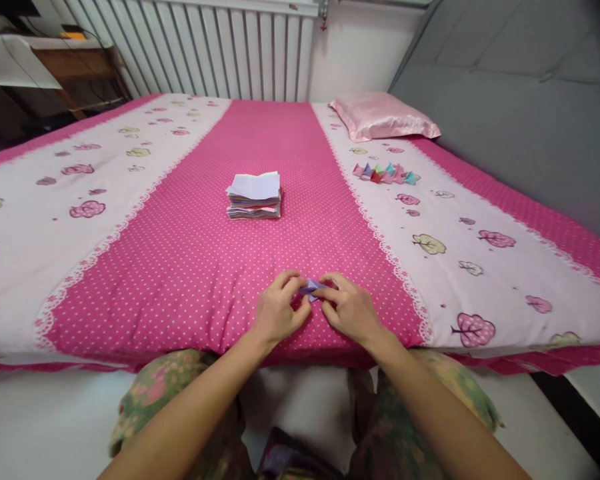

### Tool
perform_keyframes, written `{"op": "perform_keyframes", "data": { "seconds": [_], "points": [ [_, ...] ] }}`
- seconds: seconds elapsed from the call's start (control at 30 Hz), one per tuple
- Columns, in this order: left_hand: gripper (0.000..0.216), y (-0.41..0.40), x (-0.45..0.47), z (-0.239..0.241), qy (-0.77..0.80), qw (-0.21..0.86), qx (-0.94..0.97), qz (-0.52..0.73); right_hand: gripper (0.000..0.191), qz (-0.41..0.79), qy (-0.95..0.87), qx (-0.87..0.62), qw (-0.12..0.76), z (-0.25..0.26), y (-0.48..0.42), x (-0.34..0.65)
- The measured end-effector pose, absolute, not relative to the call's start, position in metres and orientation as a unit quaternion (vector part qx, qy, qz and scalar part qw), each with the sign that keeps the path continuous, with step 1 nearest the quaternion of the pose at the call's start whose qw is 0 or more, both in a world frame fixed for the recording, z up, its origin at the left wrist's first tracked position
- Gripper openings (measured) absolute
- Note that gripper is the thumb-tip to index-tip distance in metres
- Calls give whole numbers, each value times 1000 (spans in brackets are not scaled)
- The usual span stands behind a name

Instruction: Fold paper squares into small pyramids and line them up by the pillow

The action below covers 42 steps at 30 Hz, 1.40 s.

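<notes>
Between my two hands is a small piece of folded purple paper (312,288), just above the pink dotted strip of the bed near its front edge. My left hand (281,308) pinches its left side with thumb and fingers. On the right side, the fingertips of my right hand (349,308) close on the same paper. The fingers cover part of it, so its full shape is hidden. Farther back lies a stack of paper sheets (254,187), a pale lilac one on top. To the right sits a group of small folded paper pieces (386,174) in several colours.
A pink satin pillow (383,117) lies at the far right of the bed (180,267). Behind the bed is a white radiator (220,50), with a grey padded headboard (520,87) along the right. At the far left stands a desk (75,67) with cables.
</notes>
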State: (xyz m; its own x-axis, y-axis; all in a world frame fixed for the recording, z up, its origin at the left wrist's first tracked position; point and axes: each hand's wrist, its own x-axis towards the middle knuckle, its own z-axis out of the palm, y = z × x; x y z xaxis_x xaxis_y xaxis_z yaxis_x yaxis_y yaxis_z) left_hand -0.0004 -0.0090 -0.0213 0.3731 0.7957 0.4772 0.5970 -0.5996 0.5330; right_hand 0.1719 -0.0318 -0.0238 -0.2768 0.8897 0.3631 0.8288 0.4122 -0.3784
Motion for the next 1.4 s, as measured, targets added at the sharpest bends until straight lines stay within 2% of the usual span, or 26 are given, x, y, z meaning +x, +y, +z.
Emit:
{"op": "perform_keyframes", "data": {
  "seconds": [0.3,0.53,0.73,0.93,1.07,1.3,1.4],
  "points": [
    [16,-10,1,-23,441,44,847,294,29,49,-800,-534,271,-23,-31,171],
    [23,-6,2,-25,435,94,851,279,30,41,-801,-536,261,-22,-32,170],
    [20,2,3,-16,460,142,836,264,28,37,-798,-545,253,-22,-33,168],
    [22,2,7,-13,485,86,839,232,23,60,-782,-545,295,-21,-31,165],
    [14,-1,10,-14,502,81,829,235,16,78,-756,-555,337,-20,-30,164],
    [13,-2,17,-12,536,45,821,189,9,89,-707,-626,317,-18,-24,158],
    [14,-3,19,-11,535,33,826,175,14,116,-716,-618,302,-15,-20,158]
  ]
}}
